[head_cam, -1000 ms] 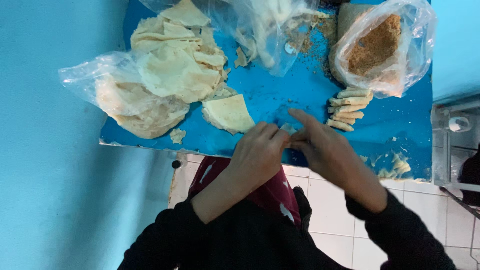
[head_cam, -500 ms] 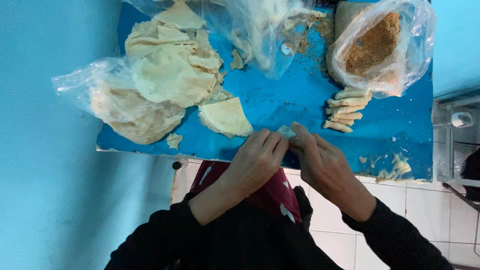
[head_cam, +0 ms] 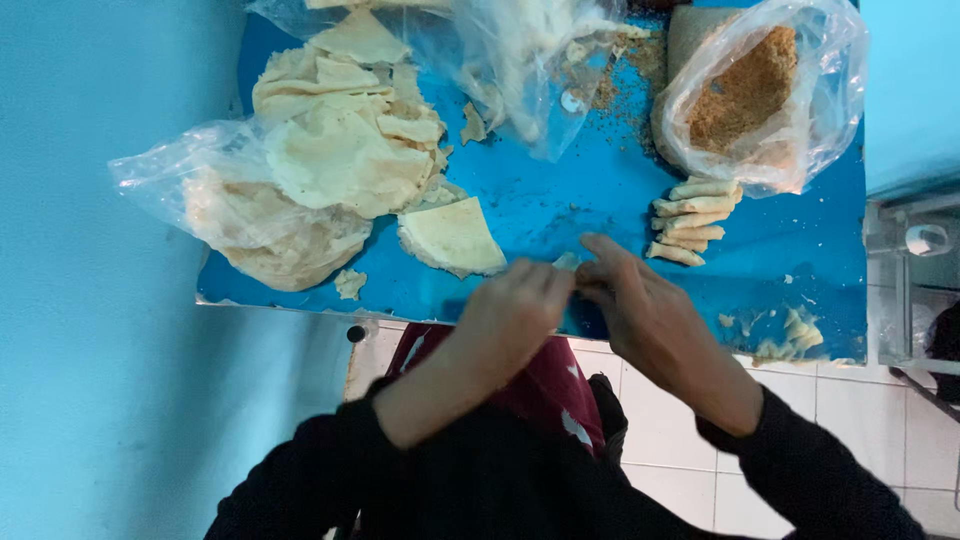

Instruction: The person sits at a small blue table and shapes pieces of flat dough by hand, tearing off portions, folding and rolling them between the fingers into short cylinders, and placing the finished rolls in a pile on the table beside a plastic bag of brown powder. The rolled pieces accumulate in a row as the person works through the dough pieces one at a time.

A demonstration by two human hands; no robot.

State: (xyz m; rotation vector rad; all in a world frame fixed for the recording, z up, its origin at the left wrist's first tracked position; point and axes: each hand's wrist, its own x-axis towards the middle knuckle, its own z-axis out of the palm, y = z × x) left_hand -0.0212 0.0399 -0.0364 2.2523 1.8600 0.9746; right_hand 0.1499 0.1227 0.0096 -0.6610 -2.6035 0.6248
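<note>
My left hand (head_cam: 515, 315) and my right hand (head_cam: 640, 310) meet over the near edge of a blue table (head_cam: 560, 205). Both pinch a small pale piece of dough (head_cam: 567, 262) between their fingertips; most of it is hidden by the fingers. Left of the hands lies a wedge-shaped pastry sheet (head_cam: 452, 237). To the right, several finished pastry rolls (head_cam: 692, 220) lie stacked side by side.
A pile of thin pastry sheets (head_cam: 340, 140) spills from a clear plastic bag (head_cam: 225, 215) at left. A bag of brown crumbly filling (head_cam: 750, 90) sits at the back right. Dough scraps (head_cam: 790, 335) lie at the front right corner. White tiled floor (head_cam: 660, 420) is below.
Both hands have stayed together at the table's near edge, working the small piece of dough; the fingers shifted slightly. The view has drifted a little.
</note>
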